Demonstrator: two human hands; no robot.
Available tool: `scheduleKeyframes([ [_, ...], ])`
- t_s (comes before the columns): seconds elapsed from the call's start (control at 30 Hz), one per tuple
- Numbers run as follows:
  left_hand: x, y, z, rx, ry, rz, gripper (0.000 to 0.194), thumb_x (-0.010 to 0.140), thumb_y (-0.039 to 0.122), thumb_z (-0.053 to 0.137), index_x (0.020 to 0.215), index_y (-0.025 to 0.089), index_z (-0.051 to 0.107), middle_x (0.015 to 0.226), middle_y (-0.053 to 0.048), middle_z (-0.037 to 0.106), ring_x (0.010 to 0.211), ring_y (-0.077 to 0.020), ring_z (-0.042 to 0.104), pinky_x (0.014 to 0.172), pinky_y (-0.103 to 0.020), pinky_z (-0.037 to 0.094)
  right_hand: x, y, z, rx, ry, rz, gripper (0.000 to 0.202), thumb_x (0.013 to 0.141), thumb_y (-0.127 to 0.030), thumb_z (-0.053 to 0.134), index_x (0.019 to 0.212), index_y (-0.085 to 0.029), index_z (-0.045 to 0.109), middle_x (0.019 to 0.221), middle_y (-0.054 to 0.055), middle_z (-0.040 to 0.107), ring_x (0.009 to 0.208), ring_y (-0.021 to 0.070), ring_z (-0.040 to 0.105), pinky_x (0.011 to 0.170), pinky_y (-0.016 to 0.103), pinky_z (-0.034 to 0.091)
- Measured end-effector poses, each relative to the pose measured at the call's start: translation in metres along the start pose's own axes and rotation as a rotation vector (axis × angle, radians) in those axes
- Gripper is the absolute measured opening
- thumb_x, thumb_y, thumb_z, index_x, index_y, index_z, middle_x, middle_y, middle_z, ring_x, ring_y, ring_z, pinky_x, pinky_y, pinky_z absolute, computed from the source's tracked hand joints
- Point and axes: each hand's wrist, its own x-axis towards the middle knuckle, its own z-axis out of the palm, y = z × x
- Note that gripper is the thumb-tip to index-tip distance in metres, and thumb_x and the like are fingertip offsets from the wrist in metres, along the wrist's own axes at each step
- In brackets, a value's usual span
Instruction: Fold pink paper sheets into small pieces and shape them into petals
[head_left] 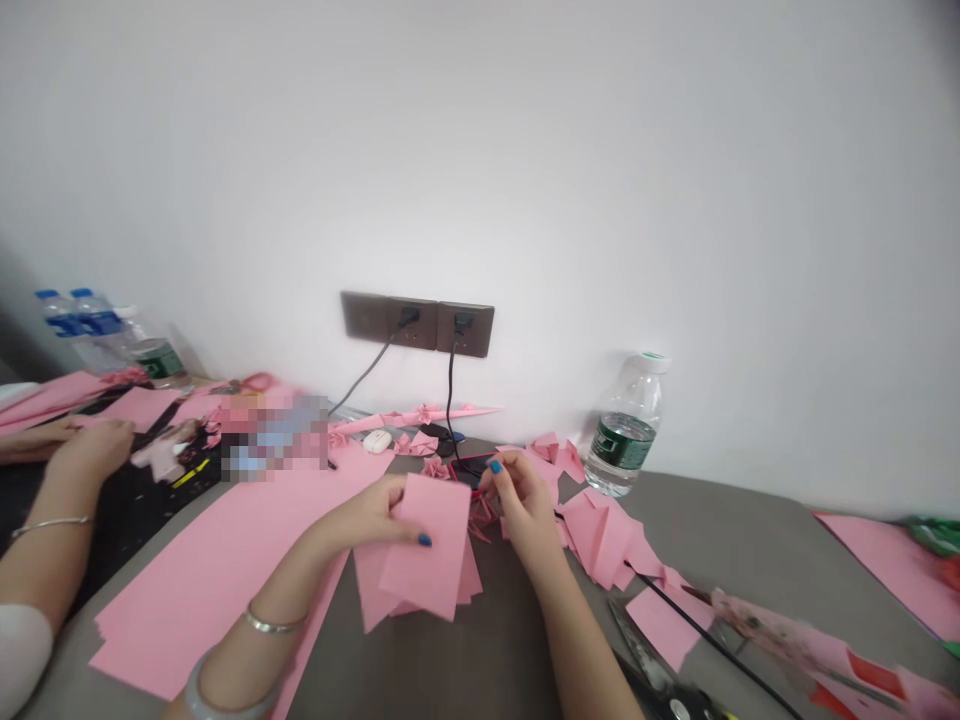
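Through the head camera, the only one I have, I look down on a grey table [720,510] against a white wall. The wearer's left hand [371,515] grasps a few pieces of pink paper [429,550] near the middle of my view, the thumb lying across the front piece and the others fanned out beneath it, above the bare tabletop. The right hand [529,505] is just beside that bunch and apart from it, thumb and forefinger brought close together; from here I cannot tell whether anything is pinched between them.

Behind the hands I make out a dark device with a red edge [480,468], partly hidden, with a black cable [450,390] running from it up to the wall sockets [465,330]. To the right of the right hand I see folded pink paper [604,535], and beyond it a clear bottle [624,435] with a green label, upright near the wall. Nearer to me, a pair of dark scissors [645,650] lies beside a small pink sheet [671,625], with a blurred pink-handled tool [802,640] further right.

Left of the left hand, long pink sheets [202,575] stretch across the table. At my far left a co-worker's hand [94,450] is near more pink paper; its grip is too small for me to read.
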Motion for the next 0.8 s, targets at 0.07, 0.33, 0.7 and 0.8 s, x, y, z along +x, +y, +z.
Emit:
scheduleKeyframes([
  [0.07,0.0,0.001,0.0,0.162,-0.129,0.01,0.027,0.067,0.03,0.077,0.089,0.017,0.066,0.08,-0.001,0.067,0.074,-0.0176,0.061,0.063,-0.026,0.047,0.001,-0.001,-0.001,0.005,0.03,-0.008,0.026,0.09,-0.046,0.053,0.087,-0.021,0.053,0.065,0.0,0.06,0.059,0.0151,0.053,0.056,0.027,0.042],
  [0.33,0.0,0.007,0.009,0.671,0.11,-0.034,0.027,0.069,0.041,0.071,0.083,0.021,0.06,0.083,0.0,0.061,0.072,-0.0177,0.052,0.061,-0.027,0.039,0.001,0.001,0.0,0.014,0.061,-0.033,0.028,0.091,-0.049,0.052,0.089,-0.021,0.053,0.064,-0.002,0.059,0.056,0.0134,0.051,0.053,0.025,0.04],
  [0.7,-0.012,0.028,0.056,1.054,0.032,-0.373,0.077,0.036,0.025,0.089,0.103,0.015,0.054,0.115,-0.019,0.054,0.108,-0.0424,0.049,0.081,-0.044,0.044,0.001,0.008,0.003,-0.022,0.001,-0.054,0.02,0.095,-0.041,0.047,0.093,-0.021,0.052,0.065,-0.002,0.057,0.059,0.0136,0.052,0.055,0.025,0.039],
  [0.8,-0.012,0.031,0.058,1.019,0.031,-0.412,0.072,0.04,0.022,0.087,0.102,0.015,0.053,0.114,-0.019,0.057,0.108,-0.0419,0.053,0.08,-0.042,0.044,0.001,0.008,0.004,-0.033,-0.001,-0.05,0.019,0.095,-0.04,0.047,0.093,-0.021,0.052,0.065,-0.002,0.055,0.059,0.0134,0.051,0.055,0.024,0.038],
])
